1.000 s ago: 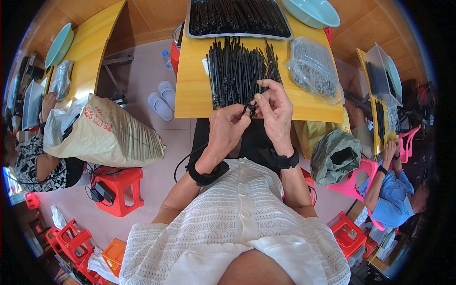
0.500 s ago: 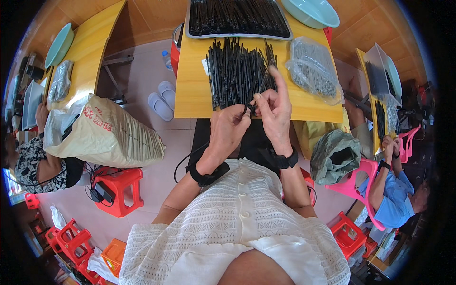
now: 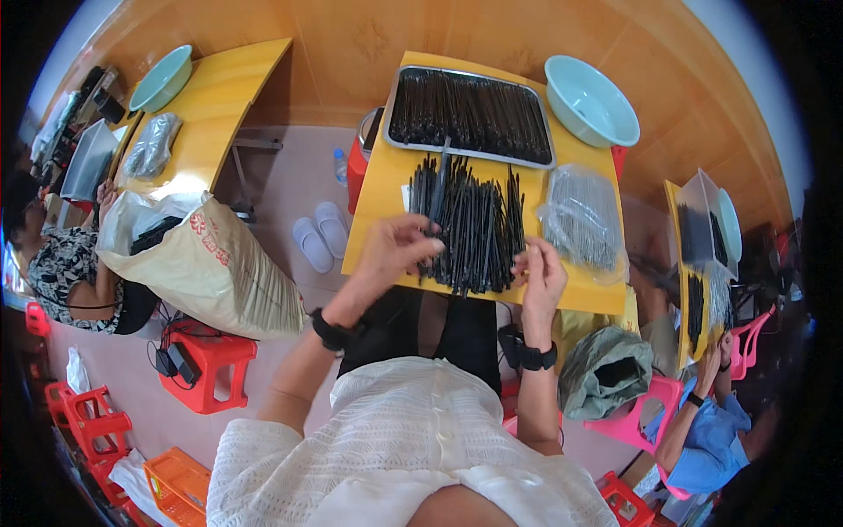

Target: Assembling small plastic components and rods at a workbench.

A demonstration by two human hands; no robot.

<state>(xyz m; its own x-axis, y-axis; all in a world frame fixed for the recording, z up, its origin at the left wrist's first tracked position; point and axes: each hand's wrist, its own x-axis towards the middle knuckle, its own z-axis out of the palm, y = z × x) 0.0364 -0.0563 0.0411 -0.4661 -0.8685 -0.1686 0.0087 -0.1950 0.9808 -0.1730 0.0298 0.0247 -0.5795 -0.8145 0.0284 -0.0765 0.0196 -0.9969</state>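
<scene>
On the yellow table before me lies a loose pile of thin black strips (image 3: 474, 233), spread side by side. My left hand (image 3: 391, 255) is at the pile's left edge, slightly blurred. A dark strip (image 3: 441, 180) rises from its fingertips toward the tray and seems pinched there. At the pile's lower right, my right hand (image 3: 542, 277) has its fingers loosely bent and apart, holding nothing I can see. Beyond the pile, a metal tray (image 3: 483, 155) carries many more black strips. A clear plastic bag of thin strips (image 3: 582, 220) rests to the right.
A light-blue basin (image 3: 593, 101) stands at the table's far right. To the left is a large open sack (image 3: 219, 255) beside a red stool (image 3: 209, 364). A grey-green bag (image 3: 606, 373) hangs by a pink chair (image 3: 645, 413). Other people sit at tables on both sides.
My hands have parted from their close grip on a strip, the left moving left and the right staying right. The view has shifted, so the table sits lower in it.
</scene>
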